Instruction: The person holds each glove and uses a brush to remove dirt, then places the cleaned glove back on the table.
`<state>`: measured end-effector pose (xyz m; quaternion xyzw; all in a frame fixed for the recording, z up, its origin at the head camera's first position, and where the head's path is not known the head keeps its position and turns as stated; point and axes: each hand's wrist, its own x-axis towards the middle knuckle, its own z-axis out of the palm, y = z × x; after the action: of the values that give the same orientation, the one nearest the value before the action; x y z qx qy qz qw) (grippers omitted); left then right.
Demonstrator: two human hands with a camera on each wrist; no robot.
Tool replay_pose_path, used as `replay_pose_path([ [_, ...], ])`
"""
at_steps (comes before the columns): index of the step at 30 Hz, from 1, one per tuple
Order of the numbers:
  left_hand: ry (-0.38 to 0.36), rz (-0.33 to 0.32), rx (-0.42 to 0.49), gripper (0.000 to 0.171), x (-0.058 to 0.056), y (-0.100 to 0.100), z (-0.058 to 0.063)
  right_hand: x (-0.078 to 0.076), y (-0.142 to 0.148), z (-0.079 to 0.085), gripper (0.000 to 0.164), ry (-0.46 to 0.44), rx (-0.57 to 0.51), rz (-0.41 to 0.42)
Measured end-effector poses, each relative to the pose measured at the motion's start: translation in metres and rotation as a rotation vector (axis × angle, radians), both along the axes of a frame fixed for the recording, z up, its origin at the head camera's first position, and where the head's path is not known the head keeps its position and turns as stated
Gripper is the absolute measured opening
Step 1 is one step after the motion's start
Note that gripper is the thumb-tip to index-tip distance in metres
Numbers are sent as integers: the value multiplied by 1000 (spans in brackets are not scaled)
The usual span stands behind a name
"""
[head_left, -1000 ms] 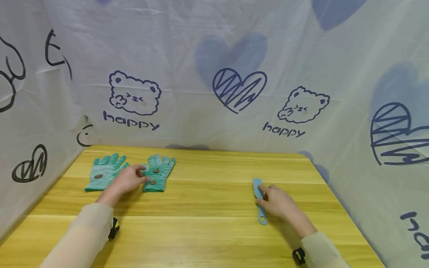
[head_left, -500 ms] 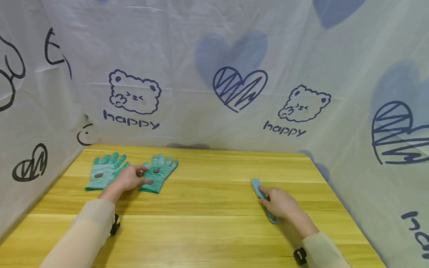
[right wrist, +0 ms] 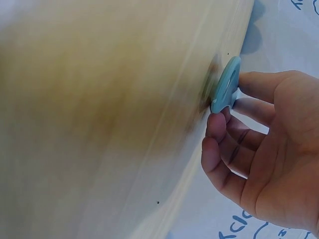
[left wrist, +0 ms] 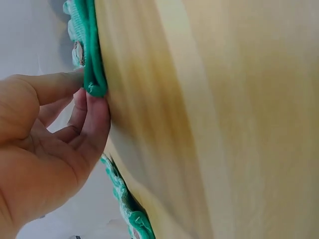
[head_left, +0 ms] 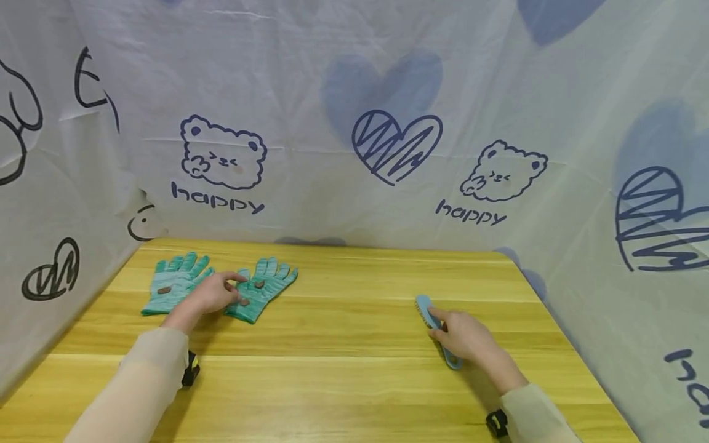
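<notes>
Glove one [head_left: 176, 280], bearing a brown patch [head_left: 164, 290], lies flat at the far left near the left edge of the table [head_left: 332, 381], partly hidden by the left hand [head_left: 212, 294]. That hand's thumb and fingers pinch the cuff of glove two [head_left: 266, 295], which lies slantwise just to the right with two brown patches [head_left: 259, 284]. A hard tug could fold it or — if the patches are loose, which I cannot tell — spill them. Broad wood stretches rightward, giving sideways room. At right, the right hand [head_left: 464, 335] holds a blue brush [head_left: 425, 309] in its fingertips, bristles leftward; so slight a grip might let it twist. The table's right edge leaves less room there — the left side more.
</notes>
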<state>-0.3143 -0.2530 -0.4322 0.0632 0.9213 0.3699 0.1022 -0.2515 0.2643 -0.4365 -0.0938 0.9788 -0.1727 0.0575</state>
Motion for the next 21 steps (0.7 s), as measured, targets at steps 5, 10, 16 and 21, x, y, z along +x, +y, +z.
replay_pose_path([
  [5, -70, 20, 111, 49, 0, -6, 2, -2, 0, 0, 57, -5, -1, -2],
  [10, -117, 73, 156, 56, 1, -9, 2, -2, 0, -1, 57, -8, -1, -2],
  [16, -150, 134, 259, 58, -1, -10, 3, -1, -1, 0, 57, -12, -3, -6],
  [21, -171, 188, 326, 64, -1, -10, 5, -1, 0, 0, 57, -12, 7, -8],
])
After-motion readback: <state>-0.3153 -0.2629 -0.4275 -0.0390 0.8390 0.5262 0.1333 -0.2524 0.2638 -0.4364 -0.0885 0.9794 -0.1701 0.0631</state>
